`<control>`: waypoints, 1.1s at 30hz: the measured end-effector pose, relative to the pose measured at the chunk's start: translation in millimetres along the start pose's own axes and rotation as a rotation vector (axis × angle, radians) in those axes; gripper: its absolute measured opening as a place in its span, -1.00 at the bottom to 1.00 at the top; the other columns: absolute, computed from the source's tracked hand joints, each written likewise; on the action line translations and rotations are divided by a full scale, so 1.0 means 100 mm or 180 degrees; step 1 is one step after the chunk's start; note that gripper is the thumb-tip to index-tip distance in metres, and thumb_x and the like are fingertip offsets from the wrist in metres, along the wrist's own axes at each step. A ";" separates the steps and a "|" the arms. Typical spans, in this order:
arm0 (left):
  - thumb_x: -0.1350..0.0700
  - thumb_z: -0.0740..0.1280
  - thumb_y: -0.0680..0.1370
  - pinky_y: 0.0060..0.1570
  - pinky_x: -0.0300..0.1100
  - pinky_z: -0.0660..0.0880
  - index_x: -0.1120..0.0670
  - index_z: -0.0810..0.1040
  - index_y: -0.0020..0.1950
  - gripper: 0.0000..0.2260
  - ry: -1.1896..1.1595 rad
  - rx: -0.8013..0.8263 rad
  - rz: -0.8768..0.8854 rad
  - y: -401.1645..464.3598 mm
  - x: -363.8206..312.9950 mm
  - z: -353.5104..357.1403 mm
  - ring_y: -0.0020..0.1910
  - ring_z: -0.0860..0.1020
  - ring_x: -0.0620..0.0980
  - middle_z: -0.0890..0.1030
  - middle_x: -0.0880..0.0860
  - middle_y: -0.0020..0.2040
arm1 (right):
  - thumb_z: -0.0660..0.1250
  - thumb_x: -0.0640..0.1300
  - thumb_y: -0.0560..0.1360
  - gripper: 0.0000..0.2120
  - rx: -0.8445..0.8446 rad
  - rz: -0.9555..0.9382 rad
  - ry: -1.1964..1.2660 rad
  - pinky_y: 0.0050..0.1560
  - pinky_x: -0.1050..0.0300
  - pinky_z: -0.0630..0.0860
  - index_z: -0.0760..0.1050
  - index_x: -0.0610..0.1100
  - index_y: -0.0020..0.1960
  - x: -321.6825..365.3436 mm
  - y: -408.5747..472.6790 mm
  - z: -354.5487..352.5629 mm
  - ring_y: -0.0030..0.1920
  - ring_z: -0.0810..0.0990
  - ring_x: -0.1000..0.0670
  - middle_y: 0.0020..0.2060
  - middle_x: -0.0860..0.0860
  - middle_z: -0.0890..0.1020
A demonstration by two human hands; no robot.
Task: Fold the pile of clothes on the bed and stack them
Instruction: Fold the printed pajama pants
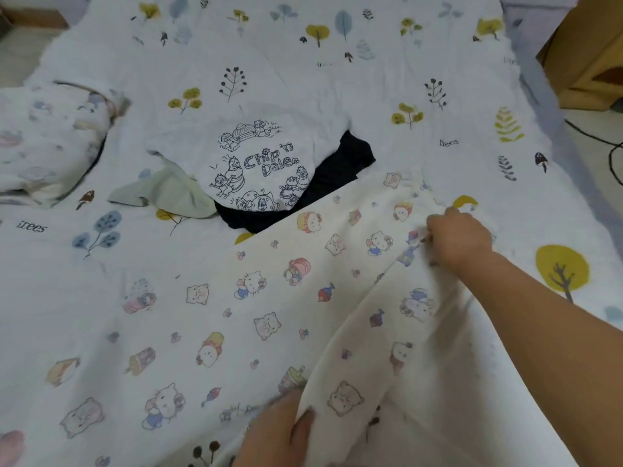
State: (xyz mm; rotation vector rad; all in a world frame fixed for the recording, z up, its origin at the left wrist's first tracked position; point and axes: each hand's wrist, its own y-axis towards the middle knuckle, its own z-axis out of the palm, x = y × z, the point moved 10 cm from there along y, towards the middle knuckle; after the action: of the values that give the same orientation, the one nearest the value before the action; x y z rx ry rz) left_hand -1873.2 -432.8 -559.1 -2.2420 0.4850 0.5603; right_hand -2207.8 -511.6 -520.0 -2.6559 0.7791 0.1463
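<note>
Cartoon-print garment (269, 298) lies spread at 6 o'clock on the bed (371, 79); right hand (460, 239) and left hand (283, 429) pinch its raised fold, which, probably slack, could slip and crease.

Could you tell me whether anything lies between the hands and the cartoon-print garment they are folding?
Nothing visible does. The right hand already pinches the cartoon-print garment at its far edge, and the left hand grips its near fold. The unfolded pile lies beyond it, apart from both hands.
</note>
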 end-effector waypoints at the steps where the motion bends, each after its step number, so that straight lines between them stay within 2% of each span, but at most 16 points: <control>1: 0.02 0.10 0.63 0.12 -0.34 0.36 -0.15 0.33 0.36 -0.70 -0.0381 -0.0271 -0.0077 0.03 0.04 -0.18 0.16 0.50 -0.16 0.54 -0.11 0.18 | 0.26 -0.26 0.48 -0.75 -0.0192 0.0051 0.0206 -0.16 0.06 0.38 0.43 -0.22 0.16 -0.05 0.03 -0.09 -0.04 0.47 -0.18 0.04 -0.19 0.47; 2: 0.05 0.17 0.61 0.03 -0.38 0.38 -0.31 0.44 0.16 -0.75 -0.0746 -0.0416 -0.0091 0.06 0.05 -0.33 0.01 0.54 -0.27 0.60 -0.19 0.01 | 0.20 -0.30 0.50 -0.78 -0.0422 0.0136 0.0418 -0.22 0.08 0.34 0.44 -0.25 0.13 -0.11 0.06 -0.19 -0.15 0.45 -0.16 -0.04 -0.20 0.49; 3: 0.09 0.24 0.58 -0.14 -0.44 0.39 -0.31 0.49 -0.06 -0.76 -0.0979 -0.0757 -0.0074 0.09 0.08 -0.55 -0.18 0.53 -0.32 0.61 -0.21 -0.21 | 0.16 -0.33 0.51 -0.79 -0.0644 0.0241 0.0605 -0.26 0.09 0.30 0.44 -0.26 0.11 -0.18 0.08 -0.30 -0.22 0.41 -0.14 -0.10 -0.22 0.51; 4: 0.14 0.29 0.55 -0.26 -0.45 0.37 -0.19 0.48 -0.21 -0.77 -0.1079 -0.0960 -0.0060 0.11 0.11 -0.75 -0.31 0.51 -0.32 0.59 -0.21 -0.35 | 0.13 -0.34 0.52 -0.79 -0.0811 0.0335 0.0772 -0.28 0.10 0.29 0.44 -0.26 0.11 -0.23 0.10 -0.39 -0.25 0.39 -0.14 -0.13 -0.24 0.53; 6: 0.18 0.33 0.53 -0.38 -0.44 0.32 -0.05 0.43 -0.33 -0.74 -0.1220 -0.1217 -0.0079 0.25 0.20 -1.05 -0.41 0.47 -0.29 0.54 -0.23 -0.45 | 0.13 -0.28 0.55 -0.81 -0.1002 0.0435 0.1091 -0.26 0.09 0.29 0.44 -0.26 0.11 -0.28 0.15 -0.51 -0.23 0.43 -0.19 -0.11 -0.29 0.56; 9: 0.16 0.34 0.51 -0.39 -0.35 0.27 0.03 0.43 -0.39 -0.72 -0.1146 -0.1570 0.0001 0.52 0.30 -1.53 -0.42 0.42 -0.19 0.50 -0.11 -0.46 | 0.13 -0.23 0.57 -0.80 -0.1234 0.0348 0.1381 -0.24 0.06 0.29 0.45 -0.27 0.12 -0.20 0.25 -0.66 -0.17 0.48 -0.24 -0.10 -0.32 0.57; 13: 0.13 0.35 0.51 -0.36 -0.19 0.26 0.11 0.43 -0.40 -0.72 -0.0858 -0.1800 -0.0183 0.82 0.62 -1.92 -0.43 0.37 -0.09 0.42 -0.03 -0.49 | 0.13 -0.21 0.58 -0.79 -0.1368 0.0108 0.1521 -0.24 0.06 0.27 0.44 -0.28 0.12 0.13 0.50 -0.78 -0.09 0.51 -0.25 -0.10 -0.30 0.58; 16: 0.09 0.34 0.52 -0.37 -0.17 0.26 0.09 0.44 -0.39 -0.72 -0.0430 -0.1841 -0.0477 0.98 0.88 -2.02 -0.38 0.41 -0.02 0.45 0.01 -0.44 | 0.13 -0.21 0.57 -0.74 -0.1136 -0.0064 0.1752 -0.16 0.04 0.32 0.39 -0.24 0.23 0.43 0.71 -0.69 -0.02 0.50 -0.24 -0.01 -0.28 0.57; 19: 0.05 0.33 0.53 -0.29 -0.13 0.25 0.17 0.53 -0.16 -0.81 0.0007 -0.1874 -0.0856 1.06 1.12 -2.00 -0.22 0.45 0.05 0.52 0.05 -0.28 | 0.18 -0.23 0.54 -0.50 -0.0568 -0.0235 0.1787 0.05 -0.07 0.38 0.15 -0.15 0.45 0.68 0.86 -0.37 0.16 0.45 -0.25 0.18 -0.25 0.47; 21: 0.02 0.35 0.51 -0.17 -0.11 0.34 0.17 0.54 0.02 -0.77 0.0293 -0.1994 -0.0924 1.07 1.14 -2.00 -0.10 0.47 0.09 0.55 0.10 -0.11 | 0.18 -0.23 0.51 -0.50 -0.0923 -0.0195 0.1420 0.14 -0.15 0.33 0.16 -0.17 0.43 0.68 0.87 -0.29 0.22 0.39 -0.25 0.23 -0.26 0.41; 23: 0.02 0.36 0.50 -0.03 -0.02 0.38 0.17 0.50 0.17 -0.67 0.0671 -0.2148 -0.0723 1.11 1.01 -1.98 0.05 0.47 0.20 0.54 0.18 0.06 | 0.20 -0.25 0.50 -0.47 -0.1374 0.0170 0.1271 0.30 -0.22 0.23 0.16 -0.18 0.43 0.50 0.82 -0.30 0.34 0.27 -0.26 0.32 -0.30 0.31; 25: -0.05 0.32 0.51 0.04 -0.01 0.37 0.13 0.45 0.27 -0.60 0.0810 -0.2035 -0.0479 1.22 0.87 -1.90 0.11 0.47 0.18 0.53 0.14 0.13 | 0.23 -0.27 0.47 -0.40 -0.1218 0.0659 0.1422 0.40 -0.23 0.08 0.11 -0.15 0.47 0.21 0.83 -0.19 0.44 0.12 -0.23 0.42 -0.29 0.19; 27: -0.13 0.26 0.53 0.07 -0.03 0.37 0.07 0.43 0.30 -0.58 0.0838 -0.1769 -0.0381 1.34 0.83 -1.81 0.11 0.49 0.11 0.55 0.07 0.12 | 0.23 -0.17 0.51 -0.45 -0.0705 0.1022 0.1651 0.38 -0.24 0.10 0.13 -0.18 0.44 -0.06 0.89 0.03 0.42 0.18 -0.26 0.39 -0.30 0.25; 28: -0.13 0.25 0.53 0.07 -0.04 0.38 0.06 0.44 0.29 -0.59 0.0841 -0.1665 -0.0406 1.38 0.85 -1.80 0.10 0.50 0.09 0.55 0.06 0.10 | 0.24 -0.08 0.52 -0.48 -0.0421 0.1100 0.1757 0.32 -0.24 0.21 0.17 -0.22 0.39 -0.14 0.90 0.14 0.35 0.28 -0.31 0.32 -0.32 0.34; 30: -0.09 0.25 0.54 0.03 -0.06 0.39 0.05 0.50 0.23 -0.67 0.0813 -0.1598 -0.0456 1.40 0.90 -1.82 0.05 0.51 0.09 0.56 0.06 0.02 | 0.32 0.07 0.48 -0.41 0.0036 0.1057 0.1909 0.18 -0.16 0.35 0.22 -0.27 0.32 -0.18 0.90 0.28 0.24 0.40 -0.33 0.23 -0.31 0.44; 33: -0.01 0.26 0.55 -0.01 -0.08 0.39 0.08 0.54 0.15 -0.75 0.0816 -0.1625 -0.0406 1.41 0.91 -1.83 0.00 0.52 0.10 0.55 0.06 -0.06 | 0.41 0.19 0.38 -0.37 0.0264 0.0913 0.1793 -0.03 -0.02 0.38 0.41 -0.31 0.15 -0.23 0.88 0.24 0.11 0.50 -0.27 0.10 -0.28 0.54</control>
State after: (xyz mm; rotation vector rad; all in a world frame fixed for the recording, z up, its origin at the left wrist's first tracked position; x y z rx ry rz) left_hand -1824.5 -675.5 -577.4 -2.8313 0.3467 0.3569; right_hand -2274.5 -559.9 -565.7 -2.5067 1.3026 -0.5726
